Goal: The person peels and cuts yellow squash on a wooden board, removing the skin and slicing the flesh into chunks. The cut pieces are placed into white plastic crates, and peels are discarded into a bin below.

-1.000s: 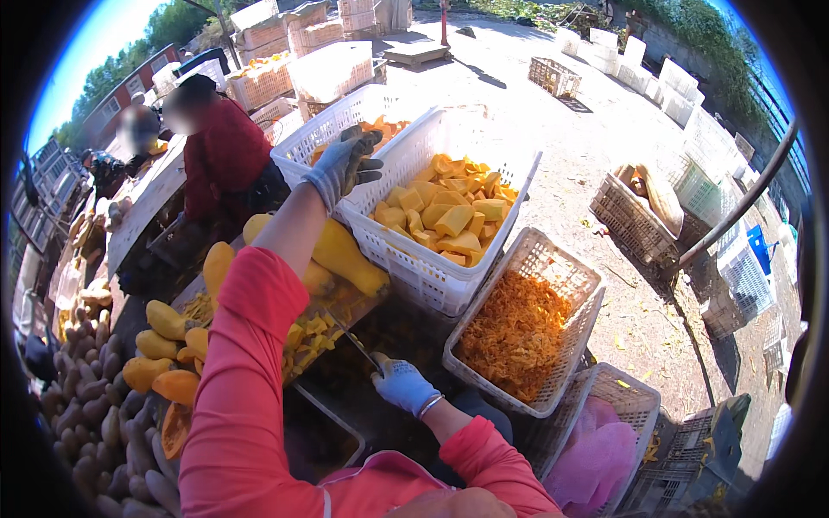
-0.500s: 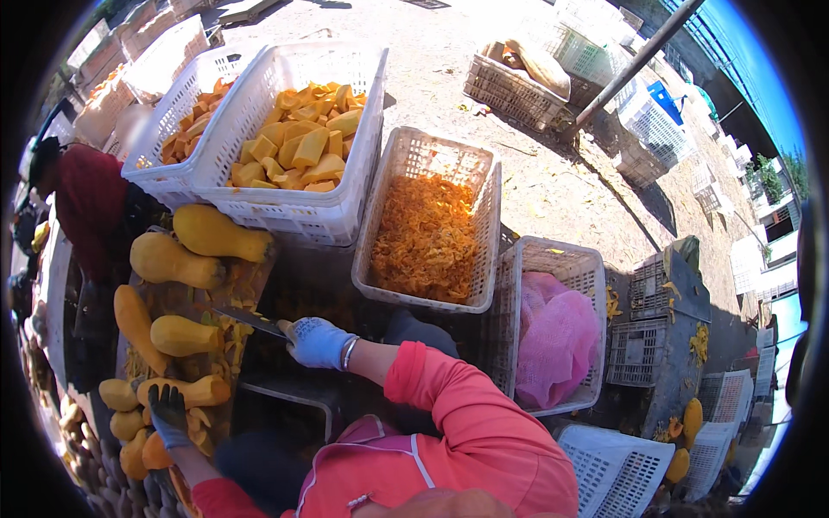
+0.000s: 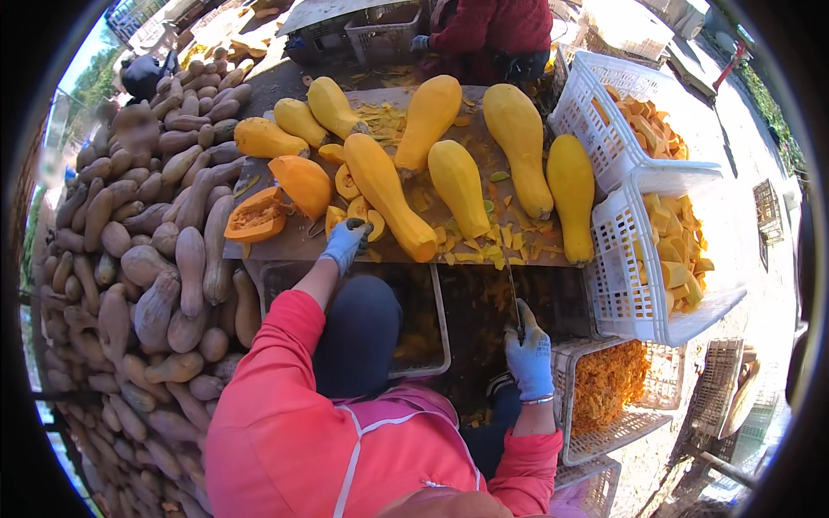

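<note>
My right hand point(image 3: 528, 356), in a blue glove with dark fingers, grips a long-bladed knife point(image 3: 513, 289). Its blade points away from me, with the tip near the board's front edge. My gloved left hand point(image 3: 344, 243) is at the near edge of the board, its fingers curled at a small cut squash piece point(image 3: 376, 225); the fingers partly hide it. Beside it lie an orange squash half point(image 3: 256, 216), another cut chunk point(image 3: 300, 186) and a long peeled squash point(image 3: 387, 197). Several more peeled squashes, such as one standing out in the middle point(image 3: 458, 188), lie on the board point(image 3: 553, 252) among peelings.
Unpeeled squashes point(image 3: 155, 302) are heaped on the left. At right stand white crates of cut chunks point(image 3: 682, 259) and a crate of orange shreds point(image 3: 609, 384). A dark crate point(image 3: 442, 319) is below the board. Across the board sits a person in dark red point(image 3: 492, 30).
The view has swung left, bringing the board and the squash heap to the middle. My left hand's fingers have gone from spread to curled. The knife is still in my right hand.
</note>
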Demonstrator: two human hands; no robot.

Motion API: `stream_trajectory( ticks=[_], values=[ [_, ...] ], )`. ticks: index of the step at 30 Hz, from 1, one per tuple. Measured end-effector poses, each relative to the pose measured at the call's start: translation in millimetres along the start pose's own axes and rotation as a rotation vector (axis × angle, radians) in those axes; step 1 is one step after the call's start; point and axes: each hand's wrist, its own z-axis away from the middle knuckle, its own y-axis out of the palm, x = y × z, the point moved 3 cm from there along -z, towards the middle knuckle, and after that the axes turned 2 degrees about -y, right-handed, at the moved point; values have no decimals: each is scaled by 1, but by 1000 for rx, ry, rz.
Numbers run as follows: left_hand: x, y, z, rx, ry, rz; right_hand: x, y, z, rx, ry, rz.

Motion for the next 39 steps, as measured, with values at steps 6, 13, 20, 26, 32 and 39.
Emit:
stream_trajectory(
  ticks=[6, 13, 20, 26, 32, 39],
  values=[
    [-71, 44, 48, -274, 599, -1204, 6, 29, -11, 75, -50, -136],
    [-77, 95, 60, 385, 1135, -1671, 15, 62, -29, 185, 38, -168],
    [-40, 140, 48, 770, 1410, -1580, 13, 50, -38, 60, 127, -166],
    [-69, 176, 24, 716, 856, -1022, 15, 31, -38, -63, 179, -216],
    [-106, 96, 33, 533, 1164, -1736, -4, 24, -27, -52, 197, -165],
    [-104, 138, 5, 620, 1017, -1928, -16, 33, -27, 25, 559, -1035]
  ],
)
